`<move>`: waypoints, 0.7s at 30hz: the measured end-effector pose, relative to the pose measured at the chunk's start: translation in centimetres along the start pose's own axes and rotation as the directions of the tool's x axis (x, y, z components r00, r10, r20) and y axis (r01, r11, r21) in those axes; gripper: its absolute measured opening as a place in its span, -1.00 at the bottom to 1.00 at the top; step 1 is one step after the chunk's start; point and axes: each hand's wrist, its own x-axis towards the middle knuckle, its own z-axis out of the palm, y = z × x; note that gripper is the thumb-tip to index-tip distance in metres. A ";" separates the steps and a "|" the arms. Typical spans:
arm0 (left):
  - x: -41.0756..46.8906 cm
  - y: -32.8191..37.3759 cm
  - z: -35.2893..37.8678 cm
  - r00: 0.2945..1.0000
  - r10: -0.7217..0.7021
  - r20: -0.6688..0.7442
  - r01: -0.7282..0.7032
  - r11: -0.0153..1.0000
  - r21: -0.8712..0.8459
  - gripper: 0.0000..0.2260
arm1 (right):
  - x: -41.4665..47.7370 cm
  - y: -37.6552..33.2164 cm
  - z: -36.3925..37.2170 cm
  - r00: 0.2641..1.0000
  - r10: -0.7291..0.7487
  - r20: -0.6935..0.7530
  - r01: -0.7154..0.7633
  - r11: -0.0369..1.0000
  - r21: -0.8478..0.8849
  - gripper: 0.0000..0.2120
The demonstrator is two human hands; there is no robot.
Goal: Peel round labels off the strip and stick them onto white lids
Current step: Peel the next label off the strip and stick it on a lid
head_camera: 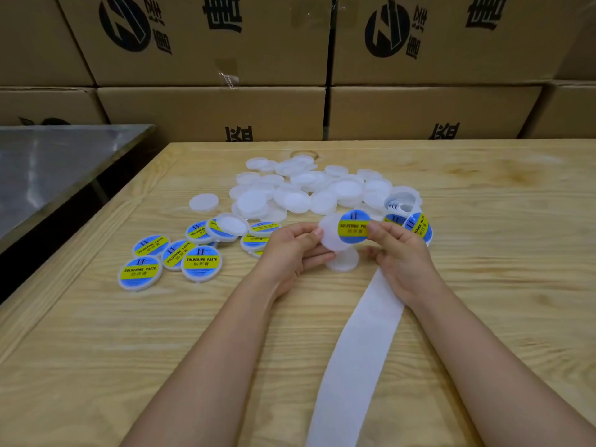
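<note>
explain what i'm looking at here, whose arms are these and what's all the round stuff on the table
No machine here: a person works with bare hands, and the one picture comes from a camera worn on their head, looking down. The left hand holds a white lid; the right hand pinches a blue and yellow round label against it. On the wooden table lie a pile of plain lids, finished labelled lids to the left, and the white strip running toward the viewer, more labels at its far end. Cardboard boxes stand behind.
</note>
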 end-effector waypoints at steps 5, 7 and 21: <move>-0.1 -0.1 0.2 1.000 0.019 -0.003 -0.019 0.999 0.042 -0.91 | 0.1 0.0 0.1 0.999 0.045 0.008 -0.045 0.999 -0.007 -0.86; -0.1 -0.1 0.3 1.000 0.023 -0.007 -0.022 0.998 0.050 -0.92 | 0.1 0.1 0.1 0.998 0.057 0.006 -0.057 0.998 -0.028 -0.92; -0.3 -0.3 0.3 0.999 0.039 0.030 -0.042 0.992 0.118 -0.92 | 0.1 0.2 0.6 0.996 0.070 -0.061 -0.077 0.991 -0.113 -0.82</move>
